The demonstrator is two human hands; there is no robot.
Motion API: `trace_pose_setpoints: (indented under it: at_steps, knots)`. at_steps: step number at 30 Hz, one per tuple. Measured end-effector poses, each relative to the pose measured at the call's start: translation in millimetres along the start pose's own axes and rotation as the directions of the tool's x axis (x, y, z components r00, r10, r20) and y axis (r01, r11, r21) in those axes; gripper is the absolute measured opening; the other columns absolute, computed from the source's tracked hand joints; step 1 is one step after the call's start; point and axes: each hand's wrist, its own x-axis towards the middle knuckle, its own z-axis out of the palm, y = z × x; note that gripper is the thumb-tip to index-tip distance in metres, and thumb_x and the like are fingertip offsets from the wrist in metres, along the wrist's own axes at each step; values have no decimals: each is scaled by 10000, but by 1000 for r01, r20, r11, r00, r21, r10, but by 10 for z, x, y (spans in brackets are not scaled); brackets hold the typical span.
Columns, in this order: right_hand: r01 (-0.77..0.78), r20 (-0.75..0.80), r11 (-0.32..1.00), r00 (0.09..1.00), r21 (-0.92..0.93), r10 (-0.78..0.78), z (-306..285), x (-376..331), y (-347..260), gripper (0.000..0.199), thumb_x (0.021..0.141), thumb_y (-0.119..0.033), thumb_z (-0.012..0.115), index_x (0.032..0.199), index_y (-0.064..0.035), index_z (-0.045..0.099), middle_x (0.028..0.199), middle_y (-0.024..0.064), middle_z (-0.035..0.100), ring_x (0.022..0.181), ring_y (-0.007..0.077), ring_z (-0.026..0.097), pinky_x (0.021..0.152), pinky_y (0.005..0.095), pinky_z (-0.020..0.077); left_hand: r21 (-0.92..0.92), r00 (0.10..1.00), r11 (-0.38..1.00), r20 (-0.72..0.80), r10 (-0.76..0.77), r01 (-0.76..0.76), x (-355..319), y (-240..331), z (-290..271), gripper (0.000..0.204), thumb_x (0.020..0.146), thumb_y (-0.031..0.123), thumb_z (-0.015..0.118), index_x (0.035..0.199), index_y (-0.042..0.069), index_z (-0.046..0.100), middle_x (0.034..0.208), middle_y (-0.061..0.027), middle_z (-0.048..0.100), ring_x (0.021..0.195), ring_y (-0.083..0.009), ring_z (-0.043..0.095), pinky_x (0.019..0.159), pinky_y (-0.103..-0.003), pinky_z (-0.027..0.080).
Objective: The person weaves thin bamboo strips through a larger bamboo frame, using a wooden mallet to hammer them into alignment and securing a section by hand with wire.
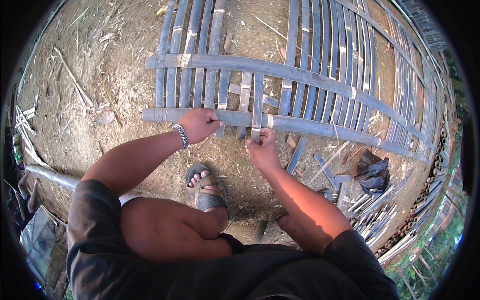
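We pinch the upright bamboo slat (257, 102) with the right hand (262, 150), its long axis running away from us across the horizontal bamboo rail (320, 126) that the left hand (200, 124) clasps, fingers pressed together.

The bare, dry brown earth ground (100, 95) carries everything. A grey lattice of split bamboo slats (300, 65) lies flat on it from twelve to three o'clock. Loose short grey bamboo offcuts (325, 167) lie at four o'clock beside a crumpled black plastic bag (372, 172). A thick grey bamboo pole (52, 176) rests at eight o'clock, pale splinters (25, 125) at nine.
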Motion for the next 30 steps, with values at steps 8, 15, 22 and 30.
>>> trace_pose_setpoints:
  at_steps: [8, 15, 22, 30]
  knots:
    - [55, 199, 986, 980, -157, -23, -570, -369, 113, 448, 899, -7, 687, 1296, -10, 480, 1030, 92, 633, 906, 160, 624, 806, 289, 534, -80, 939, 978, -304, 162, -195, -120, 67, -49, 162, 914, 206, 718, 942, 47, 727, 775, -85, 692, 628, -189, 608, 598, -349, 485]
    - [285, 569, 717, 801, -637, 187, -1099, -578, -859, 406, 851, -52, 741, 1251, -52, 671, 992, 70, 721, 915, 141, 674, 850, 298, 526, -28, 872, 872, 21, 489, -489, -247, 288, 179, 307, 918, 366, 706, 991, 70, 744, 979, -108, 739, 884, -244, 717, 787, -356, 558]
    - [296, 594, 804, 799, -516, 87, -614, -358, -1427, 433, 867, -108, 758, 1247, -36, 565, 967, 88, 725, 879, 146, 672, 809, 313, 529, -214, 839, 952, 458, 294, -217, -464, 792, 475, 373, 901, 427, 727, 1039, 81, 736, 917, -88, 749, 833, -215, 713, 808, -315, 552]
    - [70, 389, 965, 921, -252, 35, -505, -835, 179, 251, 999, -163, 613, 1198, -25, 544, 935, 36, 651, 896, 140, 645, 817, 294, 524, -532, 937, 844, 322, 136, 60, -165, 453, 619, 261, 920, 287, 719, 994, 37, 734, 797, -63, 743, 709, -114, 679, 697, -310, 528]
